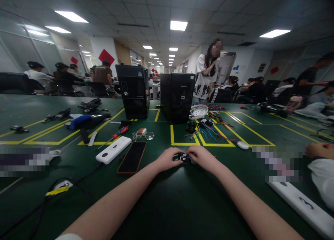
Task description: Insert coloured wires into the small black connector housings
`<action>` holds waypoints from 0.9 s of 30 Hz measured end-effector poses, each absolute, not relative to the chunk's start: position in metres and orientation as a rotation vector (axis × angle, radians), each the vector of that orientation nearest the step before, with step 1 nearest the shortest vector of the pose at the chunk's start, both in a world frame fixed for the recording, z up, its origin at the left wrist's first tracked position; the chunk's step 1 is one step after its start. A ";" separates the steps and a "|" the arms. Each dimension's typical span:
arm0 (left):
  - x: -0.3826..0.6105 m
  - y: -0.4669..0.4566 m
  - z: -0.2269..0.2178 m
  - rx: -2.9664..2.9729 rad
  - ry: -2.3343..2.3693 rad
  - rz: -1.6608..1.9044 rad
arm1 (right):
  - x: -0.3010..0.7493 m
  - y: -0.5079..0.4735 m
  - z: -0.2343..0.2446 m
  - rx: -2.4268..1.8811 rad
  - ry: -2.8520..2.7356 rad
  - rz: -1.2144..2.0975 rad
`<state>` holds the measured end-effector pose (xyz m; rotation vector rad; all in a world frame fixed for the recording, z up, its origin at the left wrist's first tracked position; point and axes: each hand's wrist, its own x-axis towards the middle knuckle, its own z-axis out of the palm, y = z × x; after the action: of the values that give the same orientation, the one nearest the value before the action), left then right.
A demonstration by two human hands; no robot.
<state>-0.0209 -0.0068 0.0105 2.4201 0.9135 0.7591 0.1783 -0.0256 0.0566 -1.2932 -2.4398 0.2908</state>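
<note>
Both of my hands meet over a small black part (184, 159) with a bit of blue on it, resting on the green table (167, 198). My left hand (169, 159) curls around its left side, fingers closed on it. My right hand (202, 157) grips its right side with bent fingers. The part is mostly hidden between my fingers, so I cannot make out what it is.
Left of my hands lie a dark phone (132, 157), a white power bank (113, 149), glasses (143, 135) and a red screwdriver (118, 132). Two black computer towers (134, 91) (177, 97) stand behind. Coloured wires (208, 131), a white basket (198, 111) and a white mouse (242, 145) lie right. Another person's hand (319, 150) rests far right.
</note>
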 end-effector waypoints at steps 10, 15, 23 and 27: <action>-0.020 -0.005 0.007 2.411 0.913 0.781 | 0.178 -0.027 0.056 -1.296 -2.436 0.263; -0.021 -0.005 0.006 2.432 0.910 0.787 | 0.178 -0.027 0.057 -1.292 -2.447 0.233; -0.020 -0.007 0.011 2.425 0.924 0.769 | 0.180 -0.025 0.052 -1.267 -2.472 0.181; -0.020 -0.006 0.010 2.423 0.915 0.767 | 0.179 -0.027 0.052 -1.257 -2.483 0.160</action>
<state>-0.0202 -0.0061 0.0097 2.4228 0.9150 0.7671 0.1791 -0.0265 0.0525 -1.2570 -2.4833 0.1602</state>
